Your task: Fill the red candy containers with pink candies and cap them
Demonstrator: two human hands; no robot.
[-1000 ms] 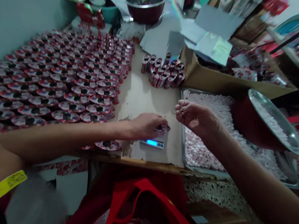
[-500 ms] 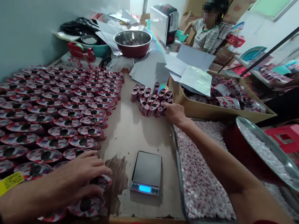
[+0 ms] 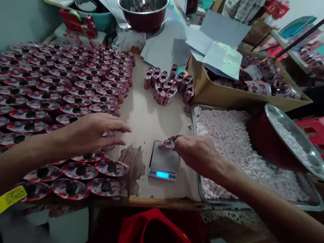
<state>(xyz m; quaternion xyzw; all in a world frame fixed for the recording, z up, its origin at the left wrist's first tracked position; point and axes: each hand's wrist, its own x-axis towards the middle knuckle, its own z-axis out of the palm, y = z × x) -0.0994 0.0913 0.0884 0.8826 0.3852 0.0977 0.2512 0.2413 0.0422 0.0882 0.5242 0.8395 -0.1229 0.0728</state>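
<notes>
My right hand (image 3: 199, 153) grips a small red-and-white printed pouch (image 3: 167, 143) at the plate of a digital kitchen scale (image 3: 164, 164), whose display glows blue. Whether the pouch rests fully on the plate, I cannot tell. My left hand (image 3: 102, 128), fingers stretched out and apart, is over the right edge of the packed rows of standing printed pouches (image 3: 70, 169); it holds nothing. These pouches show dark openings on top. Past the scale stands a loose group of similar pouches (image 3: 159, 93).
Right of the scale lies a metal tray (image 3: 208, 197) of small pale pieces, with a tilted red basin (image 3: 265, 141) on it. Behind are a cardboard box (image 3: 212, 90) of pouches and a steel-lined red bowl (image 3: 144, 22). Other people are partly visible at the back right.
My right hand has come back from the loose group to the scale, bringing a pouch. The left hand has moved up off the near pouches and opened. The view has tilted downward.
</notes>
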